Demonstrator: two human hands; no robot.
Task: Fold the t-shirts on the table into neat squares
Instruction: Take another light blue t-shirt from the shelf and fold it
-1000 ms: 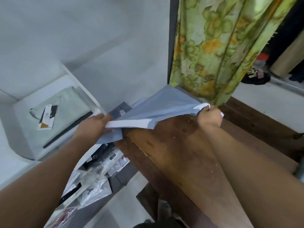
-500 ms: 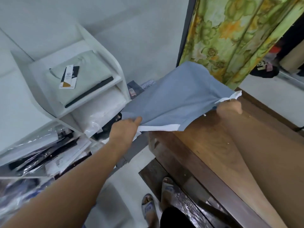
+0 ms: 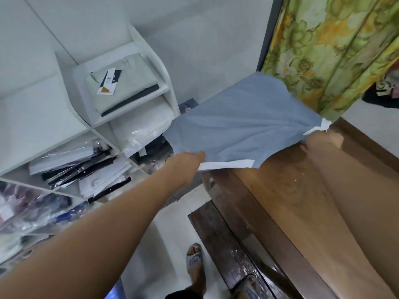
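A light blue t-shirt (image 3: 244, 124) with white trim hangs stretched in the air over the far left corner of the brown wooden table (image 3: 287, 190). My left hand (image 3: 185, 165) grips its near left edge by the white band, out past the table's left side. My right hand (image 3: 321, 141) grips the right edge, where a white strip bunches above my knuckles. The cloth spans flat between the two hands, its far end raised toward the curtain.
A white shelf unit (image 3: 86, 124) at the left holds a folded pale shirt with a tag (image 3: 121, 87) and plastic-wrapped garments (image 3: 84, 169). A green floral curtain (image 3: 332, 50) hangs behind the table. My sandalled feet (image 3: 195, 262) stand on the white floor.
The shirt has been lifted off the table and spread wider between my hands. My left hand has moved out to the left, beyond the table's edge. The camera has tilted further down.
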